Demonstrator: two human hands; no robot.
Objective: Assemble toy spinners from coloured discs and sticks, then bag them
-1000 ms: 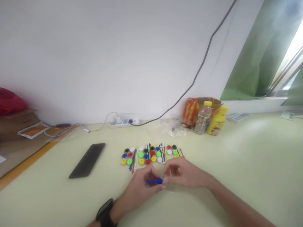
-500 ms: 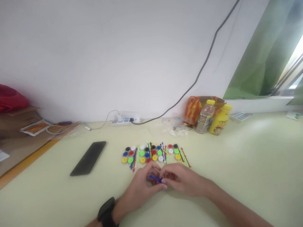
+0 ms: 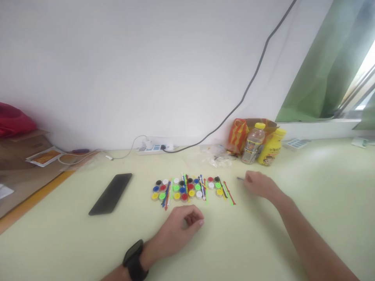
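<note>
My right hand is closed with the knuckles up, low over the table to the right of the coloured parts. A thin bluish pointer sticks out left from its fingers; the rest of it is hidden. My left hand rests near the table's front, its fingers curled round with the thumb close to the index finger, and nothing shows inside the curl. Just beyond it lie several small round discs with coloured tops, in clusters. Slim arrow-ended sticks in red, green, white, blue and black lie between and beside them.
A black phone-like slab lies at left. Along the wall are a power strip, crumpled clear plastic, a clear bottle, a yellow bottle and a red-yellow bag. A cardboard box stands far left.
My hands have parted. The right one moved right and away from me with the blue pointer, which was between both hands before. The left one stays in nearly the same spot.
</note>
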